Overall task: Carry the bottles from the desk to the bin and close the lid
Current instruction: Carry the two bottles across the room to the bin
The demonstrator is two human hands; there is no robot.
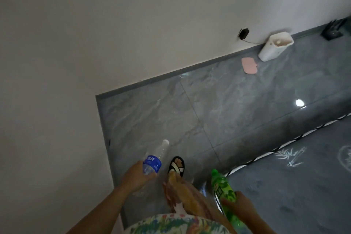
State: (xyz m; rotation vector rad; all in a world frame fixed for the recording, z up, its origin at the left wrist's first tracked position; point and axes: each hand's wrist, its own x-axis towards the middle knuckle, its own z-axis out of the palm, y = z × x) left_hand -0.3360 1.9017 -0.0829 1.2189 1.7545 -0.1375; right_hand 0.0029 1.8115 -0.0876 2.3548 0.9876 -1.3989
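Wrapped around a clear water bottle (pixel 154 159), the left hand (pixel 137 176) carries it neck-forward; the right hand (pixel 239 204) clasps a green bottle (pixel 224 188), likely one apiece for walking. White bin (pixel 275 46) stands far ahead, its pink lid (pixel 249 65) lying just beside it.

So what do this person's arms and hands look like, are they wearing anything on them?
Both arms are bare along the whole length in view, with no sleeves showing. The left hand and right hand wear no gloves, and no rings, watch or bracelets can be made out in this dim, slightly blurred view. A garment with a colourful leafy print shows at the bottom edge.
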